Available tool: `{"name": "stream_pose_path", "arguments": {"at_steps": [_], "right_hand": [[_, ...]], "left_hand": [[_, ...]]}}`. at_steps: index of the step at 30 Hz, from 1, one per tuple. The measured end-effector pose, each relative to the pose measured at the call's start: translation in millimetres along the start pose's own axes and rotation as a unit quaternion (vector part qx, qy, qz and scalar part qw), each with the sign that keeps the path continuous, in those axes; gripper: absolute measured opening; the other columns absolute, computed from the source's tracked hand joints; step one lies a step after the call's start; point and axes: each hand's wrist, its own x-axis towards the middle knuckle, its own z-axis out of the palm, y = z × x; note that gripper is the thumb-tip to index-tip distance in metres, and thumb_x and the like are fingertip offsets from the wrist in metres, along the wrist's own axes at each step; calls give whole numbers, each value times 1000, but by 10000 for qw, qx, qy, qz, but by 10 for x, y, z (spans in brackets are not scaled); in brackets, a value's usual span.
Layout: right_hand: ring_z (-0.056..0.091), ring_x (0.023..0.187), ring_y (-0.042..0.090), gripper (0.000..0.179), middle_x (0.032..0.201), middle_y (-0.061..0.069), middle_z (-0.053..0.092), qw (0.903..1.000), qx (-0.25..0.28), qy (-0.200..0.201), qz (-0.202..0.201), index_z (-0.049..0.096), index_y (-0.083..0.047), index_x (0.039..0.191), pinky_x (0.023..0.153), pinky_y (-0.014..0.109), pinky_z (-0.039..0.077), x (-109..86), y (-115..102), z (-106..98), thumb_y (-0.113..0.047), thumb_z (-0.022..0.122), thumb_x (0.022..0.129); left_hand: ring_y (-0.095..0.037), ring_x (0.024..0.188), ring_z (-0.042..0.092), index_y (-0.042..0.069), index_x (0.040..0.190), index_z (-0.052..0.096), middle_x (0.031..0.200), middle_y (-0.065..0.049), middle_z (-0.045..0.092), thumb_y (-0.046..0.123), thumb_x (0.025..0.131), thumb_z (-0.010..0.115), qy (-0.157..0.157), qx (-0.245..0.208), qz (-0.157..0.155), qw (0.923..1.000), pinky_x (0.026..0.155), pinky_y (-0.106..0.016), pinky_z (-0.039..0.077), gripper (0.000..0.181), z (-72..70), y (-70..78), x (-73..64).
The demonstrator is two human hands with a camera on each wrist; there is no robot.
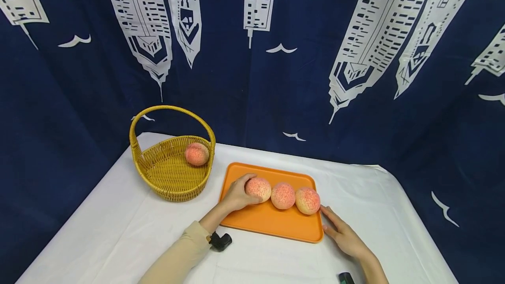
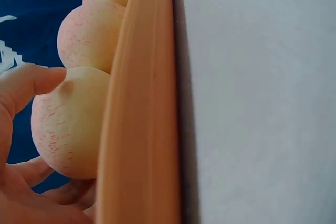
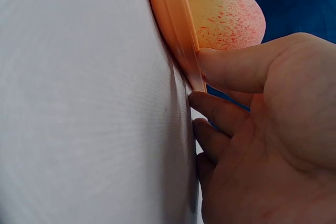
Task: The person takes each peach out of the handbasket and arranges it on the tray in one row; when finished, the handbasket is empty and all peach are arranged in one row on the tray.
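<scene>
Three pink-and-yellow peaches lie in a touching row on an orange tray. My left hand grips the leftmost peach, thumb on its near side and fingers curled round its far side, as the left wrist view also shows. Beside it are the middle peach and the right peach. At the tray's right edge rests my right hand, fingers extended and loosely spread. In the right wrist view its thumb touches the tray's rim, close below the right peach, and its other fingertips meet the white cloth.
A yellow wicker basket with a tall handle stands left of the tray, one peach inside at its right side. White cloth covers the table. Behind it hangs a dark blue curtain printed with white buildings.
</scene>
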Motion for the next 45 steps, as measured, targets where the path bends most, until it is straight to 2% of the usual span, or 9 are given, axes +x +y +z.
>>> {"name": "stream_pose_path", "arguments": {"at_steps": [4, 11, 16, 20, 24, 26, 31, 35, 45], "right_hand": [[10, 147, 47, 59, 159, 25, 18, 10000, -11, -25, 40, 32, -8, 152, 114, 67, 10, 4, -11, 0, -23, 54, 100], [12, 146, 48, 59, 158, 27, 19, 10000, -56, -7, 41, 34, -7, 151, 114, 67, 13, -10, -25, -6, -21, 55, 99], [12, 146, 48, 59, 158, 27, 19, 9999, -100, -21, 9, 34, -7, 151, 113, 67, 13, -4, -28, -6, -21, 55, 99], [13, 146, 48, 59, 158, 27, 19, 9999, -169, 8, -16, 35, -7, 151, 113, 67, 13, 0, -35, -6, -23, 55, 99], [12, 146, 48, 59, 158, 27, 18, 9998, -208, -18, 29, 34, -7, 152, 114, 67, 13, -1, -38, -10, -24, 54, 99], [12, 146, 47, 59, 159, 26, 18, 9997, -220, -25, 85, 33, -8, 152, 114, 67, 12, -1, -34, -9, -25, 54, 99], [11, 146, 48, 59, 158, 27, 18, 9999, -155, -29, 53, 33, -7, 152, 114, 67, 12, 6, -18, 7, -24, 54, 99], [13, 146, 48, 58, 158, 27, 20, 9999, -112, -33, -39, 35, -7, 151, 113, 68, 13, 4, -18, 21, -23, 55, 99], [12, 146, 48, 59, 158, 27, 18, 9999, -161, -24, 38, 34, -7, 152, 113, 67, 13, -2, -15, -1, -24, 55, 99]], "left_hand": [[-38, 129, 45, 10, 139, 49, 139, -17, 50, 20, 71, 86, 213, 334, 122, 9991, 104, -57, 40, 78, -38, 98, -47], [-34, 130, 43, 12, 136, 53, 137, -13, 49, 18, 72, 85, 626, 551, 785, 9934, 104, -55, 40, 73, -198, 365, -217], [-34, 120, 52, 13, 126, 61, 125, -9, 57, 15, 71, 84, 1052, 363, 1117, 9875, 98, -51, 44, 60, -446, 419, -389], [-33, 111, 56, 5, 119, 63, 116, -13, 60, 8, 72, 82, 1581, 158, 1181, 9802, 93, -49, 50, 51, -752, 304, -440], [-33, 108, 57, -3, 121, 59, 116, -19, 59, 4, 73, 80, 2246, -54, 936, 9699, 92, -50, 51, 52, -1135, 133, -380], [-34, 112, 54, -4, 126, 55, 121, -22, 56, 2, 75, 79, 2453, -156, 635, 9672, 94, -50, 49, 57, -1328, 55, -323], [-39, 127, 43, 2, 144, 39, 140, -24, 41, 6, 82, 74, 2435, -211, -492, 9684, 101, -51, 43, 71, -1668, -176, -141], [-42, 132, 39, 3, 149, 31, 148, -25, 34, 10, 84, 72, 2168, -292, -1024, 9704, 104, -51, 41, 77, -1746, -326, -24], [-40, 131, 41, 1, 146, 32, 144, -26, 38, 13, 83, 74, 1737, 31, -1447, 9741, 108, -51, 38, 77, -1662, -462, 247]]}}
